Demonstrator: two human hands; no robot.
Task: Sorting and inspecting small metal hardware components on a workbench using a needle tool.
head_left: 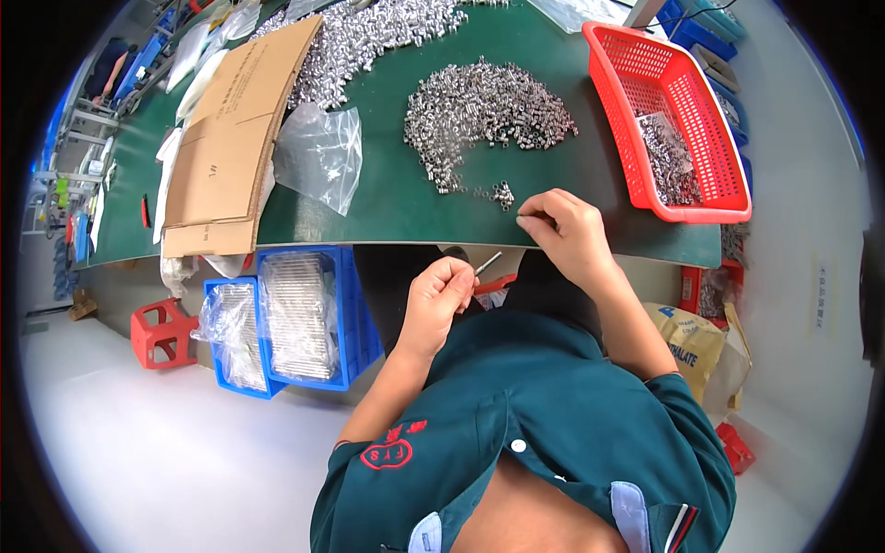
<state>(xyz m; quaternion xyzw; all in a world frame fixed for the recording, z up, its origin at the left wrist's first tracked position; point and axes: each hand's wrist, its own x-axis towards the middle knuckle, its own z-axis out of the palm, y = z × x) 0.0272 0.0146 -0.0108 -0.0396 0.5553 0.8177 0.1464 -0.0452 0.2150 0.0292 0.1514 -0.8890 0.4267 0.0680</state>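
My left hand [440, 297] is closed around a thin metal rod [489, 263], just off the near edge of the table. The rod's tip points up and to the right; its other end is hidden in the fingers. At the table edge, my right hand [570, 235] has thumb and forefinger pinched together, and anything between them is too small to make out. Just left of those fingertips lies a little cluster of small metal sleeves [502, 195]. Beyond it spreads a large pile of the same shiny sleeves [484, 101] on the green tabletop [369, 235].
A red perforated basket [618, 120] holding metal parts stands at the right. Leftward are a clear plastic bag [323, 157], a cardboard sheet [230, 138] and another metal heap [341, 55]. Blue crates [359, 313] and a red stool [163, 334] stand below the table.
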